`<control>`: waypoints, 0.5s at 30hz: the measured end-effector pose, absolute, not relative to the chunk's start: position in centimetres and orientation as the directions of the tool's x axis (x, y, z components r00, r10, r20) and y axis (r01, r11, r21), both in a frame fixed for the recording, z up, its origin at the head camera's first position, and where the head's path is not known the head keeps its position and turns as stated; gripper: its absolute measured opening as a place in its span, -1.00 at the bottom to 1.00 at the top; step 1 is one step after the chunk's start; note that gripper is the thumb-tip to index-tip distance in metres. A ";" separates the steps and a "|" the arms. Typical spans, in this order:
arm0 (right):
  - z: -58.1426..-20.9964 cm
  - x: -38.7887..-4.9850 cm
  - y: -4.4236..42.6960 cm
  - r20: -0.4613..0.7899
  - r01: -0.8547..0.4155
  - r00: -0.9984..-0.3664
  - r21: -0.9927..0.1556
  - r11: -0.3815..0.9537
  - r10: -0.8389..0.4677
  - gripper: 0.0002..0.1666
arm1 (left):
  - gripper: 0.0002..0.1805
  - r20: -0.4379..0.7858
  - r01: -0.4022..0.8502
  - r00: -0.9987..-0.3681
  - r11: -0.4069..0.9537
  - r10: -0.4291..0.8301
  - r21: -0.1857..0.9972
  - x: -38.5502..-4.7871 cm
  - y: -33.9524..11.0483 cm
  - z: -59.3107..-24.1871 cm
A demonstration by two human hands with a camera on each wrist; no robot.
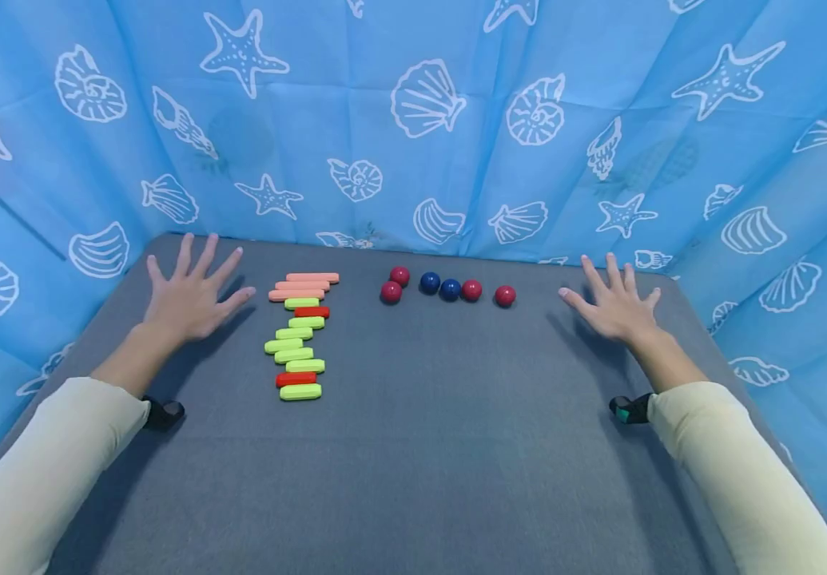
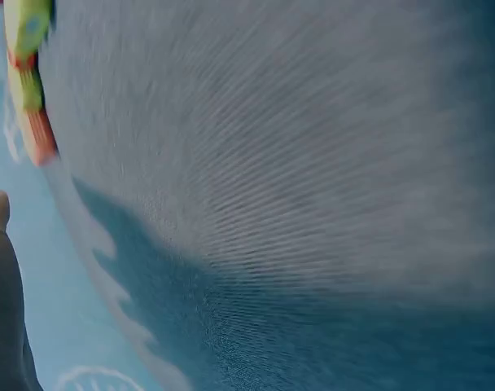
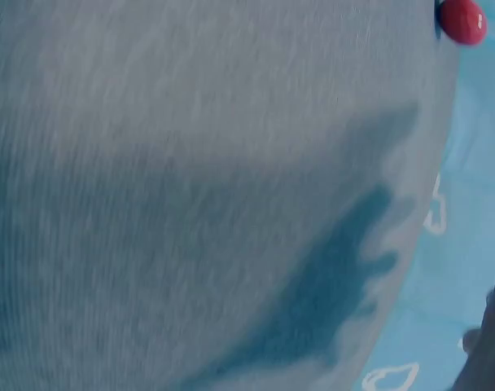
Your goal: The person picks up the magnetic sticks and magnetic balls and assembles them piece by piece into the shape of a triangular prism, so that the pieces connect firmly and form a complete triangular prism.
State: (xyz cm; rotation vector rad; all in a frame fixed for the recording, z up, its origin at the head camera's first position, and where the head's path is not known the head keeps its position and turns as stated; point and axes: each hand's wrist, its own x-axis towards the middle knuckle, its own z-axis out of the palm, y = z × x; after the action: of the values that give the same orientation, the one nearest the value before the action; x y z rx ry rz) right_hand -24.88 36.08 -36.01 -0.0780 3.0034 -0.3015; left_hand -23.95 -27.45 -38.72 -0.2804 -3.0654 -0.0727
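My left hand [image 1: 188, 297] is spread with straight fingers over the far left of the table, holding nothing. Closest to it lies a column of small bars: salmon bars [image 1: 308, 286] at the far end, then yellow-green bars [image 1: 294, 356] and two red bars [image 1: 312, 312]. My right hand [image 1: 616, 307], also spread and holding nothing, hovers at the far right. Nearest to it is a red ball [image 1: 505, 296]. Further left lie two blue balls [image 1: 430, 283] and several other red balls [image 1: 391, 292]. In the wrist views each hand shows only at the frame edge.
A grey cloth-covered table [image 1: 442, 463] spans the view. A blue curtain [image 1: 355, 136] with white shell and starfish prints hangs around its back and sides. Black wrist straps [image 1: 164, 414] show at both sleeves. Both hands cast shadows on the table.
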 end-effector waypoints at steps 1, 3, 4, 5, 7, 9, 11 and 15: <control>-36.0 -24.9 35.7 -0.130 -0.052 -0.988 -0.218 0.975 -0.082 0.06 | -0.11 0.066 0.213 -0.975 0.976 0.210 0.036 -23.6 -27.1 -38.7; -36.0 -25.0 35.0 -0.147 -0.074 -0.983 -0.254 0.964 -0.114 0.04 | -0.12 0.067 0.269 -0.962 0.962 0.267 0.037 -22.8 -26.4 -38.6; -36.0 -25.0 34.6 -0.151 -0.084 -0.980 -0.275 0.958 -0.129 0.04 | -0.13 0.069 0.297 -0.953 0.954 0.294 0.047 -22.4 -26.0 -38.7; -36.0 -25.0 34.2 -0.151 -0.093 -0.978 -0.298 0.950 -0.143 0.03 | -0.14 0.069 0.325 -0.944 0.944 0.321 0.060 -21.9 -25.6 -38.7; -36.0 -24.9 33.2 -0.146 -0.114 -0.974 -0.353 0.929 -0.175 0.02 | -0.15 0.067 0.383 -0.923 0.919 0.378 0.092 -20.9 -24.9 -38.8; -36.1 -24.8 32.4 -0.138 -0.140 -0.967 -0.411 0.901 -0.213 0.00 | -0.17 0.058 0.439 -0.898 0.889 0.436 0.126 -19.8 -24.3 -39.1; -36.2 -24.8 31.5 -0.132 -0.156 -0.961 -0.470 0.869 -0.244 -0.02 | -0.20 0.054 0.497 -0.868 0.855 0.494 0.151 -18.9 -23.9 -39.5; -36.6 -25.0 30.3 -0.167 -0.130 -0.950 -0.562 0.817 -0.265 -0.02 | -0.27 0.059 0.585 -0.809 0.792 0.584 0.177 -17.7 -23.3 -40.0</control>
State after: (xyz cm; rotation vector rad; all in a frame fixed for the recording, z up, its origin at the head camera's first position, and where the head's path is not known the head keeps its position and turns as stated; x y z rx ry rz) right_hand -24.97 30.31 -36.63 -0.3050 2.7645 -0.8294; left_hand -17.73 -23.31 -39.99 -0.9698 -2.9728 -0.2940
